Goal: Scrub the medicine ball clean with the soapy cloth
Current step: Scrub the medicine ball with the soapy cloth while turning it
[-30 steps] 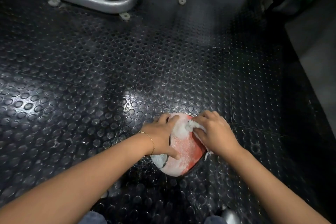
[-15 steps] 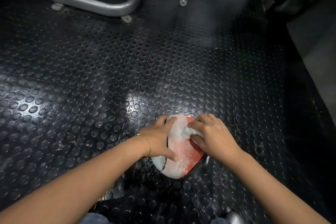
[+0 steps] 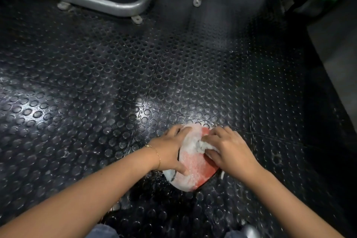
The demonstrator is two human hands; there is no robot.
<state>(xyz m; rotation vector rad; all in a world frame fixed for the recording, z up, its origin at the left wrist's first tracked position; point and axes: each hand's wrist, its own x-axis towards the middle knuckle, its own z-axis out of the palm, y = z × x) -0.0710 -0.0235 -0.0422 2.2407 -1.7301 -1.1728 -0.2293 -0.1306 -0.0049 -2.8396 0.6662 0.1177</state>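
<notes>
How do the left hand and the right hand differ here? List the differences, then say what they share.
The left hand grips the ball's left side with no cloth; the right hand clutches the cloth against its top. The left hand's wrist wears a bracelet; the right hand's shows none. Both hands rest on the soapy ball.

floor [image 3: 96, 83]: black studded rubber, possibly wet | medicine ball [image 3: 195, 166] on it | grey frame [image 3: 108, 4] feet far side

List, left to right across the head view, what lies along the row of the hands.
bracelet → left hand → medicine ball → right hand, which holds the soapy cloth.
</notes>
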